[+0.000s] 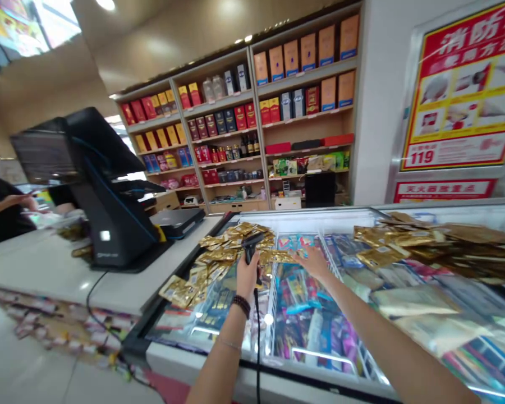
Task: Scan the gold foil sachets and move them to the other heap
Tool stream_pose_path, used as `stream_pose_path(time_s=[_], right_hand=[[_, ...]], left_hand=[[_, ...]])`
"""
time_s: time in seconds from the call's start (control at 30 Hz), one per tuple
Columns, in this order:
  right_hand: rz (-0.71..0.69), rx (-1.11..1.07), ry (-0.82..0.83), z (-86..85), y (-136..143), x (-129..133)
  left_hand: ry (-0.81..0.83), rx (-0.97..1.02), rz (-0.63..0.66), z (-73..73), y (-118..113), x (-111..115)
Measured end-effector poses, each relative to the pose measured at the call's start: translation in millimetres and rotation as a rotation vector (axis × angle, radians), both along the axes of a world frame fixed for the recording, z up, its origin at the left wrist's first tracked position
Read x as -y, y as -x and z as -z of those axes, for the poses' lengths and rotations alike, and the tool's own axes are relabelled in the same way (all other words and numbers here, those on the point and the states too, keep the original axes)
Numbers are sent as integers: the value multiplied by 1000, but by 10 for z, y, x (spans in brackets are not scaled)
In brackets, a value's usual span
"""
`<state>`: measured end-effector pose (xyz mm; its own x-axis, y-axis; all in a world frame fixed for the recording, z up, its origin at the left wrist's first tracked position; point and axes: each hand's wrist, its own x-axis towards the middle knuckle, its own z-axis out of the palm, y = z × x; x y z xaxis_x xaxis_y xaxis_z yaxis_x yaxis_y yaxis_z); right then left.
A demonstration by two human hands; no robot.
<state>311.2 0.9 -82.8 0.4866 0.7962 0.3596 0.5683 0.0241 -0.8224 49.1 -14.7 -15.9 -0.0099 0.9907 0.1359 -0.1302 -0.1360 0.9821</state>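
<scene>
My left hand is wrapped round a black handheld scanner, whose cable hangs down over the freezer's front edge. The scanner's head is above a pile of gold foil packets on the freezer's glass top. My right hand is at the right end of a row of gold packets, its fingertips at the last one. Whether it grips that packet is too small to tell. A second pile of gold packets lies on the glass to the right.
A black checkout terminal stands on the white counter at the left. A person is at the far left. Shelves of boxes line the back wall. Bagged goods lie under the glass.
</scene>
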Motion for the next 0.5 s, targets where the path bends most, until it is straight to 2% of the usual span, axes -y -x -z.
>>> stream_pose_path(time_s=[0.1, 0.2, 0.33, 0.5], right_hand=[[48, 180, 96, 96, 149, -29], [78, 219, 107, 159, 118, -35], [75, 118, 69, 189, 16, -1], [101, -93, -92, 213, -9, 55]], left_hand=[[39, -13, -35, 93, 98, 27], [98, 7, -30, 174, 92, 50], [120, 38, 46, 212, 49, 96], [101, 41, 150, 221, -52, 232]])
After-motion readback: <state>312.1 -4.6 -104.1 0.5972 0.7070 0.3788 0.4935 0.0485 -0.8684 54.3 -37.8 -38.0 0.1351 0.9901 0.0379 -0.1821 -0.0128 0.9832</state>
